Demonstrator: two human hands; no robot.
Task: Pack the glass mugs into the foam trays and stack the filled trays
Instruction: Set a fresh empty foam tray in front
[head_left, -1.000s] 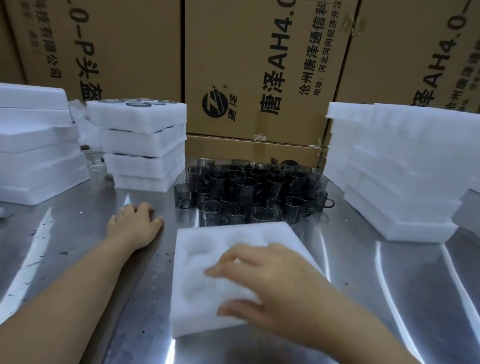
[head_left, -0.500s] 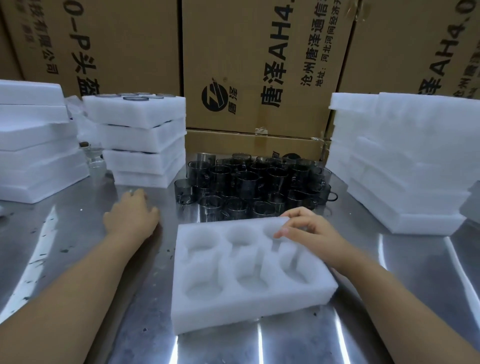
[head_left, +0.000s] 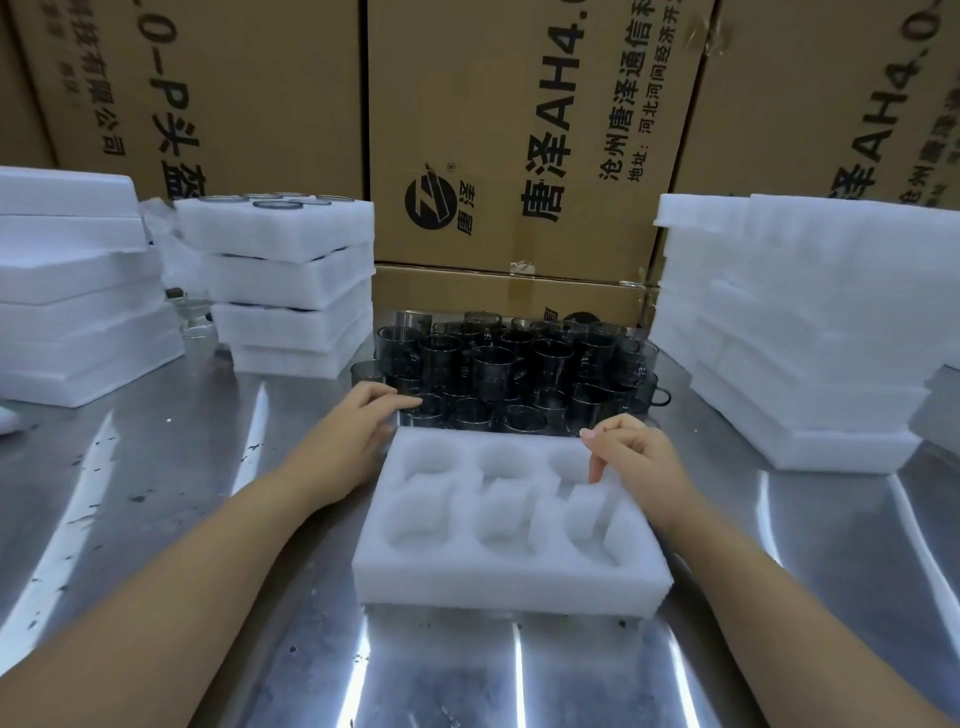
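The left hand is no longer lying flat on the steel table as it was half a second ago. It is now reaching forward and to the right, fingers stretched out and loose, with its fingertips at the front-left mug of the glass mugs. It is gripping nothing yet, and I cannot tell whether it is touching the glass.

The right hand is staying at the far right corner of the foam tray, but its fingers are curling in loosely now, and one is pointing down onto the foam. It is holding nothing.

The tray is lying where it was, flat on the table just in front of the mugs, with its six pockets showing no mugs. The stack of filled trays is standing to the left of the mugs, and the blank foam stack to their right.
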